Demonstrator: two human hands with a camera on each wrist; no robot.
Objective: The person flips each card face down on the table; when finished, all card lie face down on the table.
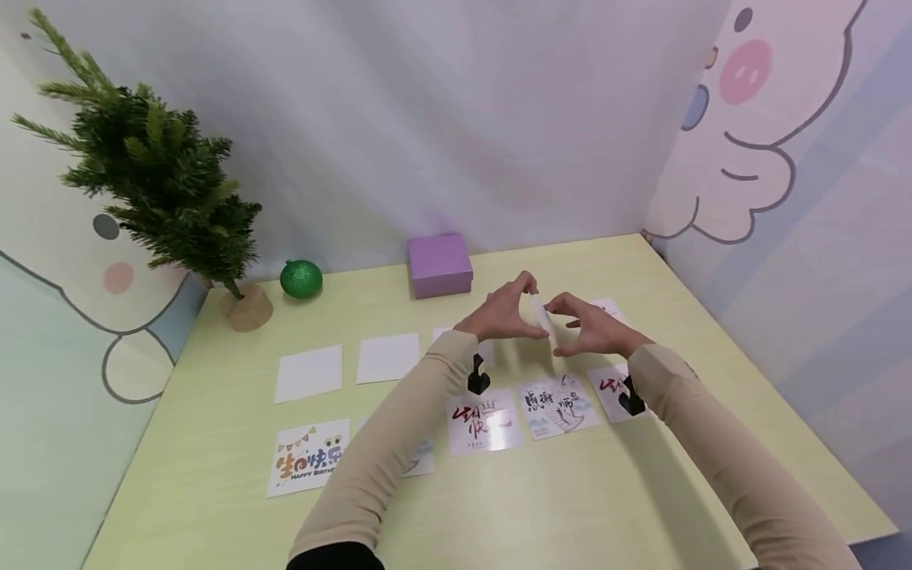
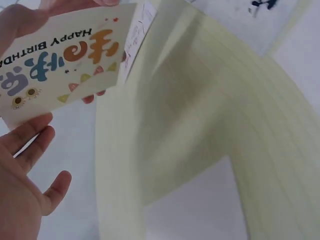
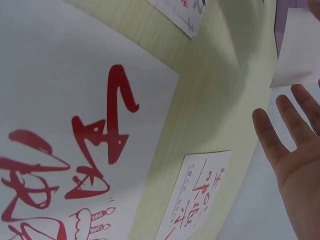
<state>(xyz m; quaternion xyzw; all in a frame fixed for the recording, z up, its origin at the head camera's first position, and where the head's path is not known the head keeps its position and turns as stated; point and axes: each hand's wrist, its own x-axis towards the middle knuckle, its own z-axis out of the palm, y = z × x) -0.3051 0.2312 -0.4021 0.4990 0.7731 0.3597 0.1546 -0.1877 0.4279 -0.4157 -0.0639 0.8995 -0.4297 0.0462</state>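
Note:
Both hands hold a birthday card (image 1: 543, 321) above the table, seen nearly edge-on in the head view. Its printed face, with orange and blue characters and bunting, shows in the left wrist view (image 2: 75, 57). My left hand (image 1: 502, 311) pinches one side of it. On the other side, my right hand (image 1: 593, 327) grips between thumb and fingers. Below lie a card with black lettering (image 1: 559, 408) and two with red lettering, one left (image 1: 484, 423) and one right (image 1: 608, 385). Behind the right hand, another card (image 1: 610, 307) is partly hidden.
Blank white cards (image 1: 309, 374) form the back row at left; another birthday card (image 1: 308, 459) lies in front. Along the back stand a purple box (image 1: 440, 267), a green glitter ball (image 1: 301, 279) and a small fir tree (image 1: 167, 178). Curtains enclose the table.

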